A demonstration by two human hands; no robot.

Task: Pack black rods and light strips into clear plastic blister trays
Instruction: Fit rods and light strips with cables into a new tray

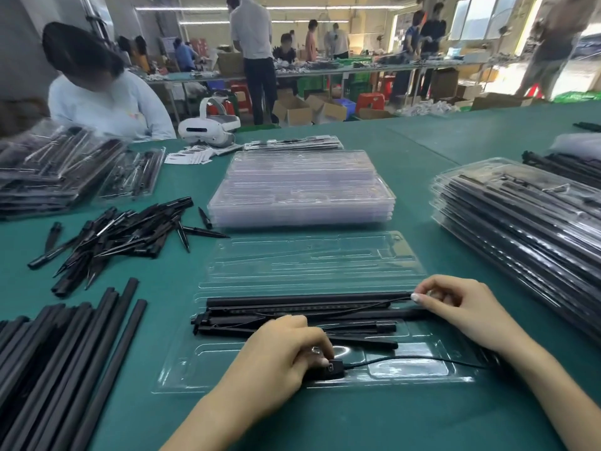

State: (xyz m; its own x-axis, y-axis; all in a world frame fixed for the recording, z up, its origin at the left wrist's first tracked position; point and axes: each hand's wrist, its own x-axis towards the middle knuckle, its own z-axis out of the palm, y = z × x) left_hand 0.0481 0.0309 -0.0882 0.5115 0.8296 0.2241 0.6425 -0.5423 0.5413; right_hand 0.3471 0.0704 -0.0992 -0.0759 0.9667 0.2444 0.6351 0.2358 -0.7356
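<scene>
On the green table, an open clear blister tray holds black rods and a light strip. Left hand curls around a small black controller at the tray's near edge; right hand pinches a thin cable. Empty trays lie beyond, packed trays right, loose spikes and rod stock left.

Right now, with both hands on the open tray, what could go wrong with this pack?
1. The thin cable loops across the tray above the pockets; it may get pinched when the tray closes.
2. The left hand grips the controller at the near rim; it may not be seated.
3. The right hand pinches a wire by the rods; pulling might unseat them.
</scene>
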